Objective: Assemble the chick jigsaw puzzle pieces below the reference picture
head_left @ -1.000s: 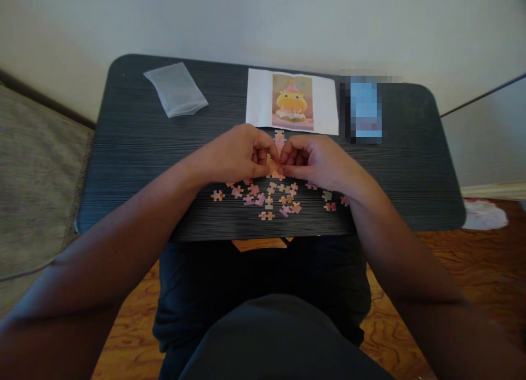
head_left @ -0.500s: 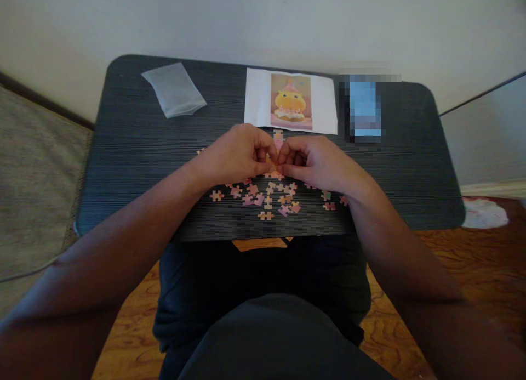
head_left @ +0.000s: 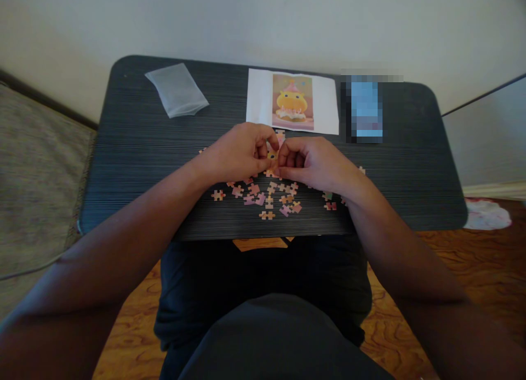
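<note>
Both hands meet over a cluster of joined jigsaw puzzle pieces (head_left: 272,156), yellow and pink with a dark blue eye. My left hand (head_left: 246,152) has curled fingers, its thumb and index finger at the left side of the cluster, gripping the puzzle pieces there. Against the right side, my right hand (head_left: 314,159) pinches at a puzzle piece with thumb and index finger; the fingers partly hide it. Below the hands lie several loose puzzle pieces (head_left: 249,199), pink, orange and purple. Just beyond the fingertips, a pink piece (head_left: 280,139) shows.
A printed sheet (head_left: 293,101) with a yellow character and a cake lies behind the hands. To the left is a clear plastic bag (head_left: 177,90), to the right a blurred-out phone-like object (head_left: 365,107). All rest on the dark table (head_left: 131,149), whose near edge is by my lap.
My left index finger has lifted slightly away from my right fingertips, uncovering the blue eye on the cluster. The right hand stays almost in place. The whole view has shifted slightly.
</note>
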Demonstrator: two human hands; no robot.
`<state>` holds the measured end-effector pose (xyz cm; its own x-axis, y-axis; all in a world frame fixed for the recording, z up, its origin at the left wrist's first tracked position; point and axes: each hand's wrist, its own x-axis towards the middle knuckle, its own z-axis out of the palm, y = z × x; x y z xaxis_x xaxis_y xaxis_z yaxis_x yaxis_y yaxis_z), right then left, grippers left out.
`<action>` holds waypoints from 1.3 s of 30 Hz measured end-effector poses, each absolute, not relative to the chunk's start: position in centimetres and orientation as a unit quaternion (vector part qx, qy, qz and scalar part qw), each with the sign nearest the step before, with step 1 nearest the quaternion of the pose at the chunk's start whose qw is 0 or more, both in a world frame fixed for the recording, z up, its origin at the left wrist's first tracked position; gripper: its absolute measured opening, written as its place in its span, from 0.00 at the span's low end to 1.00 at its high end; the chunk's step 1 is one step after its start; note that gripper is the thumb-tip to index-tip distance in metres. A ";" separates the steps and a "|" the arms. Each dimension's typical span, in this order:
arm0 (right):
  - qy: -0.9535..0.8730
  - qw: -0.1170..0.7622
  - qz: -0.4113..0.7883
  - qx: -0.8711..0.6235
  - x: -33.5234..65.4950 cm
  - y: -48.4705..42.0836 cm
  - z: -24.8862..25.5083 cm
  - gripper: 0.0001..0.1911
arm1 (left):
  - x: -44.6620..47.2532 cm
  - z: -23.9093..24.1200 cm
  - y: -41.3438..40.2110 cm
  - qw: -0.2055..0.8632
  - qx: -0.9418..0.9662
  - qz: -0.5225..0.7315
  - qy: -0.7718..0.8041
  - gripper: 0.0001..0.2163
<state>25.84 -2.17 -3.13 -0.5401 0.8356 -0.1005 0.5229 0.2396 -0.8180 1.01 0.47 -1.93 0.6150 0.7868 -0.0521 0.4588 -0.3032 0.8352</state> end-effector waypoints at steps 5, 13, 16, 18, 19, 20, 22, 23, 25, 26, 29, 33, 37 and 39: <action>-0.773 0.183 0.418 -0.441 25.7 -2.1 -2.7 0.07 | 0.5 -1.8 0.8 0.496 0.776 0.148 0.361 0.13; -0.766 0.189 0.426 -0.443 25.9 -1.9 -3.3 0.08 | 0.8 -1.6 0.4 0.481 0.781 0.160 0.364 0.05; -0.762 0.192 0.429 -0.445 25.9 -1.9 -3.5 0.08 | 0.9 -1.6 0.4 0.488 0.774 0.156 0.373 0.05; -0.759 0.192 0.432 -0.447 25.9 -1.9 -3.5 0.09 | 0.9 -1.5 0.5 0.485 0.774 0.152 0.378 0.05; -0.758 0.191 0.435 -0.448 25.9 -1.9 -3.6 0.09 | 0.9 -1.5 0.5 0.482 0.776 0.150 0.379 0.07; -0.756 0.192 0.439 -0.446 25.9 -1.9 -3.6 0.09 | 0.9 -1.5 0.5 0.477 0.779 0.148 0.380 0.08; -0.750 0.197 0.454 -0.438 26.0 -1.9 -3.5 0.09 | 0.9 -1.4 0.6 0.467 0.784 0.147 0.382 0.10; -0.746 0.201 0.465 -0.432 26.1 -1.9 -3.4 0.10 | 0.9 -1.4 0.5 0.463 0.785 0.146 0.385 0.11; -0.737 0.212 0.486 -0.418 26.3 -1.8 -3.2 0.11 | 0.8 -1.3 0.5 0.456 0.786 0.144 0.390 0.09; -0.733 0.218 0.493 -0.414 26.5 -1.8 -3.1 0.11 | 0.7 -1.3 0.5 0.454 0.787 0.143 0.392 0.09; -0.722 0.232 0.501 -0.418 26.8 -1.8 -2.4 0.13 | 0.6 -1.4 0.5 0.456 0.787 0.142 0.391 0.10; -0.710 0.239 0.482 -0.455 27.2 -1.7 -1.6 0.15 | 0.5 -1.5 0.5 0.450 0.794 0.154 0.378 0.08; -0.715 0.239 0.463 -0.466 27.6 -1.7 -1.2 0.14 | 0.2 -1.2 0.5 0.425 0.809 0.187 0.361 0.09; -0.724 0.224 0.465 -0.457 27.7 -1.8 -1.1 0.15 | -0.1 -0.9 0.5 0.376 0.832 0.199 0.356 0.11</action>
<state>27.74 -1.81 -1.13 -0.4823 0.8701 -0.1012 0.4537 0.1494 -0.8785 -0.10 0.52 -0.93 0.6674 0.7420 0.0633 0.4434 -0.4642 0.7668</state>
